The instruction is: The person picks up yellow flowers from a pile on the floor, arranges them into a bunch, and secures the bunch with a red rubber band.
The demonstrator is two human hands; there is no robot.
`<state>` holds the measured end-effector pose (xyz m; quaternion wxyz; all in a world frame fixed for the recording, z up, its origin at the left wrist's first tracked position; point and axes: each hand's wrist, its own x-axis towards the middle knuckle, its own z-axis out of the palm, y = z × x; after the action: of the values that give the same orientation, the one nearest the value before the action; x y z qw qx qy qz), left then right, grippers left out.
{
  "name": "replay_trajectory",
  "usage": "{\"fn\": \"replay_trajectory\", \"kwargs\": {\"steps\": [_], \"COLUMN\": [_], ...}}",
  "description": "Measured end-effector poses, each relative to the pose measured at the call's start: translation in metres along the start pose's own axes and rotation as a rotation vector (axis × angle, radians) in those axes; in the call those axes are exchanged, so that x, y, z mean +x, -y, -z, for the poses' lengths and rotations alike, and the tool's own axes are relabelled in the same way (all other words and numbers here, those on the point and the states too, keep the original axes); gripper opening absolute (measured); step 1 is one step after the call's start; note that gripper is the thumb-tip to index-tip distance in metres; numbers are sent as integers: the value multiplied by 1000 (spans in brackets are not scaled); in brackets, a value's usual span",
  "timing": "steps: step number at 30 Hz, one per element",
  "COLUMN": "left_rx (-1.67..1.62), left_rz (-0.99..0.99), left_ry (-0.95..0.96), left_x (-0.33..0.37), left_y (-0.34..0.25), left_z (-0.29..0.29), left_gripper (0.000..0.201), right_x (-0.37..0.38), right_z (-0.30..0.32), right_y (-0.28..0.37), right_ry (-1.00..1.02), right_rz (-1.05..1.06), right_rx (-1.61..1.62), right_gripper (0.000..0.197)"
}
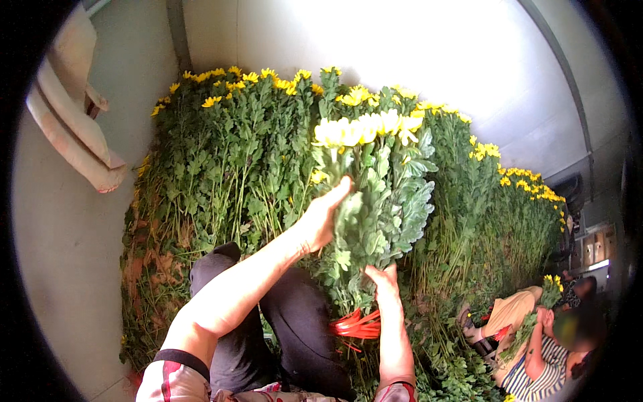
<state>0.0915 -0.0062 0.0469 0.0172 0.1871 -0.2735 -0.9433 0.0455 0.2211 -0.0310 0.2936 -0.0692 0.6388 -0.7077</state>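
Note:
A leafy bunch of yellow chrysanthemums (375,194) stands nearly upright in front of me, blooms level at the top. My left hand (323,218) is closed around its left side at mid height, thumb pointing up along the leaves. Lower down, my right hand (384,278) is closed on the right side of the bunch; leaves hide most of its fingers. Several loose red strips (357,325) fan out beside my right wrist, below the leaves. I cannot tell whether they hang from the hand or lie against the stems.
Tall rows of cut chrysanthemums (234,141) lean along the pale wall (435,40). Stems and leaves cover the floor around my bent knees (295,321). A beige cloth (77,127) hangs at left. On the right, a seated person in a striped top (536,378) holds flowers.

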Motion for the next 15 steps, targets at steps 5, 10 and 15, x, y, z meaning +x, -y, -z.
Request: {"fn": "replay_trajectory", "kwargs": {"steps": [5,10,15], "left_rx": [413,978,363], "left_rz": [-112,-703,-157], "left_ry": [-517,-409,275], "left_x": [15,34,20], "left_y": [-23,-17,9], "left_z": [17,35,1], "left_gripper": [91,116,101], "right_x": [4,6,-2], "right_z": [29,33,7], "right_y": [21,30,15], "right_ry": [-78,-51,-52], "right_rz": [-7,41,76], "right_rx": [-45,-74,-412], "right_gripper": [60,53,57]}}
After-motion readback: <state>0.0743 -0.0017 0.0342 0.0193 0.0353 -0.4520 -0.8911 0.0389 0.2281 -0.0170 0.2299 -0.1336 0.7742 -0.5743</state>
